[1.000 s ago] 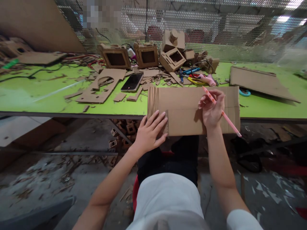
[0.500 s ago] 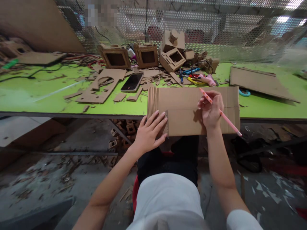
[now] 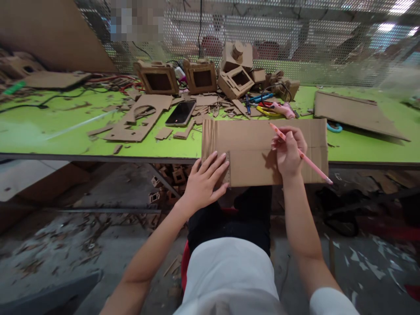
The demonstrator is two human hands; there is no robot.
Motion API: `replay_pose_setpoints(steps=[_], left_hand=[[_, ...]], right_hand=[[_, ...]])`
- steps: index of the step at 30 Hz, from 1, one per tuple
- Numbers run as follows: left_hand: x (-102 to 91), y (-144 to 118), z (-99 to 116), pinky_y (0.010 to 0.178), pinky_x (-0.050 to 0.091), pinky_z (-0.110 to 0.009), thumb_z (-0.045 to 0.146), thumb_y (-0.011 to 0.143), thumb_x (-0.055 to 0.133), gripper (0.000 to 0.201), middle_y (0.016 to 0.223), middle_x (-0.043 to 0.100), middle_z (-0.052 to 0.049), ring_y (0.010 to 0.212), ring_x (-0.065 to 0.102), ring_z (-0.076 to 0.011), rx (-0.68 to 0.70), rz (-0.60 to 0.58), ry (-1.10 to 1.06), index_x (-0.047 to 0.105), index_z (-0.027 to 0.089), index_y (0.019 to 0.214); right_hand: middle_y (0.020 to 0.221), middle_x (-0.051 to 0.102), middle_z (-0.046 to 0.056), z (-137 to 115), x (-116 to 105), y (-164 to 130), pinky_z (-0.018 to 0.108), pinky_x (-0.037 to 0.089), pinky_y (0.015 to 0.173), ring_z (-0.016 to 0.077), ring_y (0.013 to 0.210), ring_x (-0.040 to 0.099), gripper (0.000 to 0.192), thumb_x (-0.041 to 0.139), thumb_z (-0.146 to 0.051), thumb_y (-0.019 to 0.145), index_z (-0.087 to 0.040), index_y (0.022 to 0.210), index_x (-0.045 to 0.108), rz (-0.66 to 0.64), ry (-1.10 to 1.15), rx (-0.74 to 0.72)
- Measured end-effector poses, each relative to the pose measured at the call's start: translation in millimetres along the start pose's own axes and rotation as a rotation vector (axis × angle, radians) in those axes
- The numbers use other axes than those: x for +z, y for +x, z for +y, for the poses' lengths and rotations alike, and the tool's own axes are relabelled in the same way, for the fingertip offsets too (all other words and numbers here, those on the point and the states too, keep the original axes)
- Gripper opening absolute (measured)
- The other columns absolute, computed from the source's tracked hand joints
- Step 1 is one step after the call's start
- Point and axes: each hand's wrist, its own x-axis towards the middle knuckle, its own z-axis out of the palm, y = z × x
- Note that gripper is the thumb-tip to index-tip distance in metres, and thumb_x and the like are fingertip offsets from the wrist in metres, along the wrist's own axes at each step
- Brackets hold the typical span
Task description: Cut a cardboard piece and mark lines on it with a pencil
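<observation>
A rectangular cardboard sheet [image 3: 249,168] lies over the table's front edge, with a faint line running across it. My left hand [image 3: 206,177] rests flat with fingers spread on the sheet's left part, pressing on a ruler [image 3: 229,168] that is mostly hidden under the fingers. Its marked edge shows just past my fingertips. In my right hand [image 3: 290,151] is a pink pencil [image 3: 311,165], gripped between thumb and fingers. The pencil slants, its tip up and to the left above the sheet. A shadow of the hand falls on the cardboard.
On the green table [image 3: 82,131] lie a phone [image 3: 180,113], a cut-out cardboard piece [image 3: 138,118] and many scraps. Cardboard box models [image 3: 200,78] stand behind. Yellow-handled pliers [image 3: 267,111], a blue ring-shaped thing [image 3: 334,127] and another cardboard sheet [image 3: 357,114] are at the right.
The pencil has tilted slightly in my right hand, its tip shifting a little to the left and its rear end rising slightly. My left hand, ruler and sheet have stayed put.
</observation>
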Motion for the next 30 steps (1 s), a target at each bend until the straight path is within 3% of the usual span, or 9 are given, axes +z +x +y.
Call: replay_pose_setpoints(steps=[10,30], left_hand=[[1.6,-0.2,-0.9,0.113,0.017,-0.041,0.042,0.091,0.047,0.056,0.147,0.045,-0.011,0.141,0.034,-0.0258,0.006,0.013,0.004,0.04,0.019,0.142],[1.2,0.3,-1.0,0.113,0.017,-0.04,0.042,0.092,0.045,0.059,0.148,0.043,-0.012,0.141,0.034,-0.025,0.003,0.004,0.028,0.035,0.019,0.146]], right_hand=[[0.068,0.058,-0.004,2.8,-2.3,-0.2,0.017,0.045,0.047,0.0069,0.056,0.057,0.031,0.062,-0.056,0.082,-0.026,0.087,0.062,-0.011,0.065,-0.041],[0.065,0.06,-0.004,0.7,-0.7,0.3,0.016,0.044,0.046,0.0064,0.053,0.056,0.033,0.068,-0.056,0.076,-0.024,0.082,0.065,0.007,0.161,0.01]])
